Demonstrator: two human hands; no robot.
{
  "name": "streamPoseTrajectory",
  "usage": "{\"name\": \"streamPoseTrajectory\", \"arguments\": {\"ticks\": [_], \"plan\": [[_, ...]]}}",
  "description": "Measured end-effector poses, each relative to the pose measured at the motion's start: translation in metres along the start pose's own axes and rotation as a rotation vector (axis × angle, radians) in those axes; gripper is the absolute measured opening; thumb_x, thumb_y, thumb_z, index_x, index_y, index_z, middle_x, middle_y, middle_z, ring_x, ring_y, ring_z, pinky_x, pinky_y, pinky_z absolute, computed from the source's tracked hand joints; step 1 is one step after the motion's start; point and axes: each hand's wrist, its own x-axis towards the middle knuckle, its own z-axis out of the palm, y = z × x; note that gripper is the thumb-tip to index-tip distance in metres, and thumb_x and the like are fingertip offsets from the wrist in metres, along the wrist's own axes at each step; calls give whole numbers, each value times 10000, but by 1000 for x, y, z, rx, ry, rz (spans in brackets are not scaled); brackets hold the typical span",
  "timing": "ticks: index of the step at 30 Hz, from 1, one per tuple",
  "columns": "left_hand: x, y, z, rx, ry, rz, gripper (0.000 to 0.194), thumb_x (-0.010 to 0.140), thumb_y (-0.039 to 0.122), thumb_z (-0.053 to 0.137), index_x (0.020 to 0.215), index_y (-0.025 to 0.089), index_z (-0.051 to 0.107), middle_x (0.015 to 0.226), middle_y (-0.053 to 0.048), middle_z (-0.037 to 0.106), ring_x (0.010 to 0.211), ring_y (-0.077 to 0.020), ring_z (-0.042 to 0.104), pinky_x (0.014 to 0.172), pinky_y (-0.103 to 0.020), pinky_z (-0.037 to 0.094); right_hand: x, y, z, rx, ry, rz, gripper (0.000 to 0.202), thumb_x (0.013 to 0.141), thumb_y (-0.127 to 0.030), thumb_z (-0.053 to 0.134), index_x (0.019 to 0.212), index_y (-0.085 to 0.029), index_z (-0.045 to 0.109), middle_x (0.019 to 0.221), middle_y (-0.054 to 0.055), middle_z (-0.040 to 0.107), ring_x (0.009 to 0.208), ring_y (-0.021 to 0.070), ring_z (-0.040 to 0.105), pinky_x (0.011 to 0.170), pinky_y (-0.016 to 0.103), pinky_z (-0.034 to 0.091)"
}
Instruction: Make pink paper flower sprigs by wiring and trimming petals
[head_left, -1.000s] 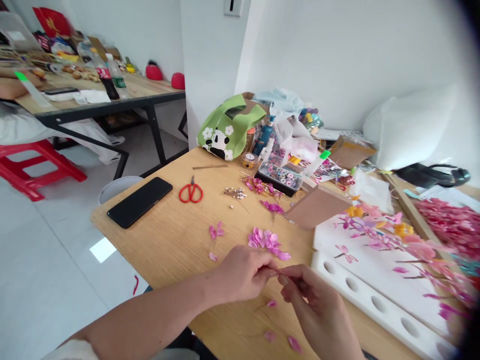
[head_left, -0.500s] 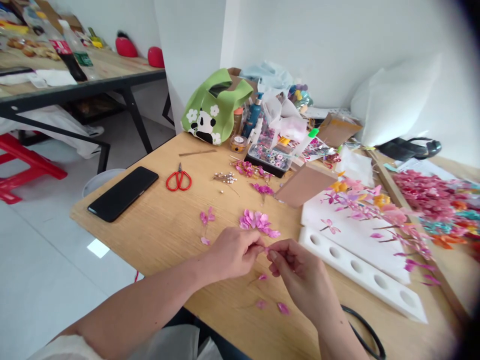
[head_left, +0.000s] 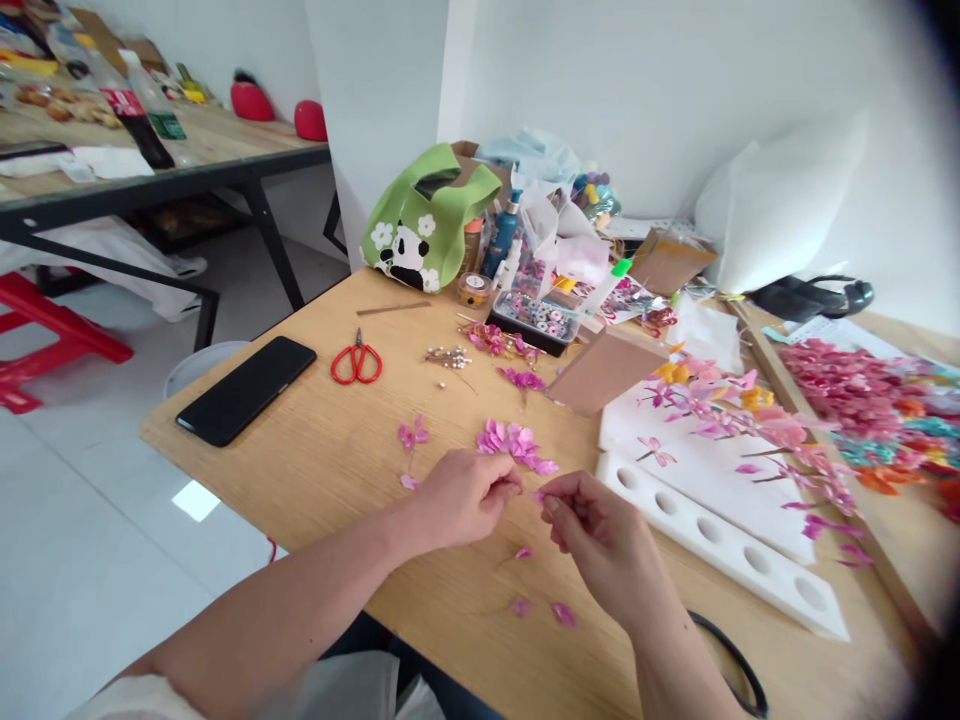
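My right hand point(head_left: 596, 545) pinches a small pink petal point(head_left: 537, 496) between thumb and forefinger. To its left, my left hand point(head_left: 469, 500) is closed in a pinch; whatever its fingertips hold is too small to make out. A narrow gap separates the two hands. Just beyond them lies a cluster of pink-purple petals point(head_left: 511, 444) on the wooden table point(head_left: 337, 440). A pink petal sprig point(head_left: 412, 434) rests farther left. Loose petals point(head_left: 564, 614) lie nearer my body, below the hands.
Red-handled scissors point(head_left: 357, 362) and a black phone point(head_left: 247, 390) lie to the left. A white holder with round hollows point(head_left: 709, 530) stands on the right beside flower stems point(head_left: 780, 430). A bead box point(head_left: 534, 318) and a green panda bag point(head_left: 427, 225) sit at the back.
My hands have drawn slightly apart, and the pink petal is now at my right fingertips. The things on the table lie as before; the view has shifted a little.
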Motion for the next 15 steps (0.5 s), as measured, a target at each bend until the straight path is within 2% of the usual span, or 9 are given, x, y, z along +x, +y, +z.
{"name": "streamPoseTrajectory", "arguments": {"ticks": [4,10,15], "plan": [[3,-3,-5,-38,1,-42,124,820,133,543,754,158,646,581,30,583,526,-92,488,534,-198,339,3,6,-8,96,-65,56,146,848,-326,545,838,-187,588,611,-12,567,533,130,551,487,237,450],[6,-7,-19,-145,66,-132,165,869,210,492,765,170,614,611,34,591,512,-82,487,535,-192,364,2,5,-13,59,-143,74,124,840,-299,541,870,-191,591,657,-16,561,530,112,531,461,222,412],[9,-13,-21,-245,232,-165,183,859,301,519,762,166,596,525,52,500,485,-86,471,478,-186,352,2,1,-12,-7,-224,84,101,818,-270,533,827,-188,590,642,-18,571,522,109,520,466,223,408]]}}
